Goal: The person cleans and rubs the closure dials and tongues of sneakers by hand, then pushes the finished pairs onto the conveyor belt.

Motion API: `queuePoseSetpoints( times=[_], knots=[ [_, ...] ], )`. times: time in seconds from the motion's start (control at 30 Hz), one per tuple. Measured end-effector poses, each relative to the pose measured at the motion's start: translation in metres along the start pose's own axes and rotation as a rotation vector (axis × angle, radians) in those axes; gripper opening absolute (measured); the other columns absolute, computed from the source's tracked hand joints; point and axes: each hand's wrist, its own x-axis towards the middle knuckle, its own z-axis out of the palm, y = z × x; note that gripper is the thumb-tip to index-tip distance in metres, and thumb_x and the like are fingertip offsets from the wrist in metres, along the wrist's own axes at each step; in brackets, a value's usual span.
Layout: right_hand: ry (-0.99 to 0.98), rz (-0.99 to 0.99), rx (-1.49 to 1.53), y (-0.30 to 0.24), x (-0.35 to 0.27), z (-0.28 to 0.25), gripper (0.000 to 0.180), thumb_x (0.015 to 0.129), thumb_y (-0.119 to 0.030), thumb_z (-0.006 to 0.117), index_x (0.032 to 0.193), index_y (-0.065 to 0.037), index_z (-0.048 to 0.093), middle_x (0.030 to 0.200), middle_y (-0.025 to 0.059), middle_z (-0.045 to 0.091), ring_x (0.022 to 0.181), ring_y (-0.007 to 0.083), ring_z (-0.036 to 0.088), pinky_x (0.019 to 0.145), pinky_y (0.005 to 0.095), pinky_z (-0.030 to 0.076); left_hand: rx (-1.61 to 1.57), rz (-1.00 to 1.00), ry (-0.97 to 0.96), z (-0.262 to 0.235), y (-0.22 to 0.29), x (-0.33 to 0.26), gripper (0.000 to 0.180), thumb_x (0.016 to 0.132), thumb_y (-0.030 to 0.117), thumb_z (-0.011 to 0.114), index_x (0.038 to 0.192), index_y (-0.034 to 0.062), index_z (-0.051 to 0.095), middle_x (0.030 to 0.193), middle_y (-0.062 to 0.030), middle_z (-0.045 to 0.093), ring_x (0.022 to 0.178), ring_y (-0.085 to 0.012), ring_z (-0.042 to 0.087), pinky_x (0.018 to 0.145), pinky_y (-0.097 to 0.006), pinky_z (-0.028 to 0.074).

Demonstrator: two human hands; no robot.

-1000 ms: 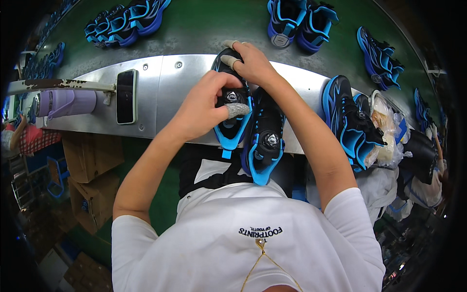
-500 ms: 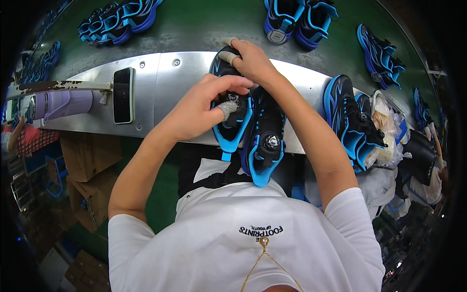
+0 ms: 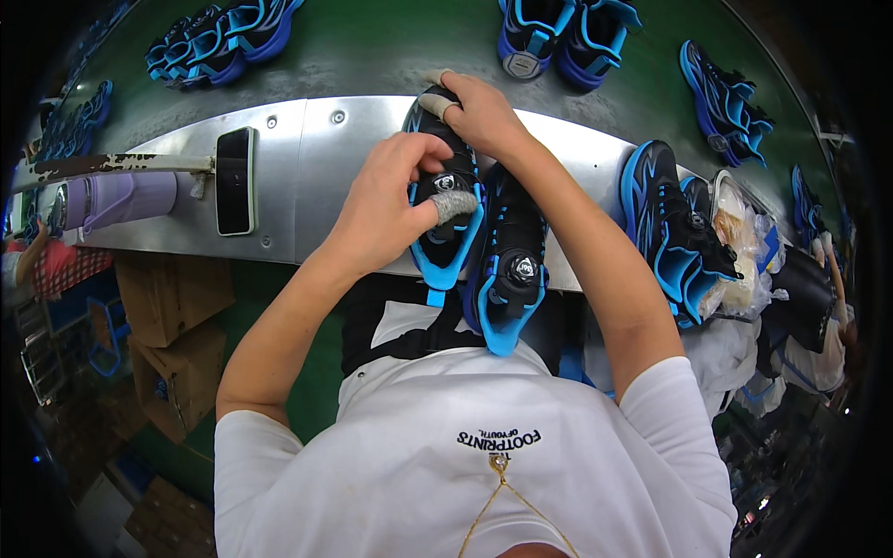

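A black and bright-blue sneaker point(image 3: 442, 253) with a round dial on its tongue lies on the metal table edge, toe away from me. My right hand point(image 3: 479, 116) grips its toe from above; two fingers wear pale finger covers. Over its tongue, my left hand point(image 3: 386, 191) has curled fingers and presses a thumb in a grey cover just below the dial point(image 3: 445, 183). Close on the right lies a matching sneaker point(image 3: 512, 232), toe also pointing away, its heel reaching past the table edge over my lap. My right forearm passes above its toe.
A phone point(image 3: 235, 181) and a lilac bottle point(image 3: 130, 200) lie at left under a worn metal bar point(image 3: 112, 167). More sneakers point(image 3: 656, 214) stand at right beside plastic bags point(image 3: 744, 251). Several others stand on the green surface point(image 3: 400, 46) beyond. Cardboard boxes point(image 3: 172, 293) sit below left.
My left fingers have drawn back and curled from the shoe's upper, while the thumb has moved further across the tongue. The right hand still grips the toe. Shoes on the green surface shifted slightly.
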Motion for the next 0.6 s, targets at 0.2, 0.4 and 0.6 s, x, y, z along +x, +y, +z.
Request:
queuePoseSetpoints(
  times=[0.2,0.4,0.6],
  knots=[
    [-0.037,0.001,0.001,-0.003,0.004,-0.003,0.041,0.091,-0.032,0.058,0.125,-0.009,0.058,0.118,0.0200,0.061,0.111,0.0371,0.055,0.095,0.0404,0.044,-0.500,-0.011,-0.271,-0.011,-0.016,0.008,0.041,0.079,0.013,0.070,0.118,0.0067,0.060,0.102,-0.0023,0.059,0.089,-0.0143,0.050,0.086,-0.027,0.041],
    [-0.028,0.000,0.021,-0.004,0.002,0.001,0.039,0.091,-0.033,0.058,0.122,-0.009,0.060,0.117,0.0201,0.062,0.111,0.0380,0.055,0.095,0.0407,0.044,-0.233,0.114,-0.014,0.000,-0.007,-0.003,0.032,0.079,0.012,0.071,0.109,0.0059,0.062,0.105,-0.0039,0.060,0.091,-0.0142,0.052,0.084,-0.026,0.041],
    [-0.020,-0.004,0.047,0.000,0.002,-0.006,0.041,0.091,-0.035,0.059,0.123,-0.010,0.060,0.117,0.0207,0.062,0.112,0.0376,0.056,0.096,0.0405,0.043,0.042,0.185,0.123,-0.004,0.021,-0.052,0.029,0.078,0.012,0.073,0.104,0.0031,0.063,0.097,-0.0093,0.061,0.091,-0.0244,0.056,0.083,-0.032,0.045]
  ],
)
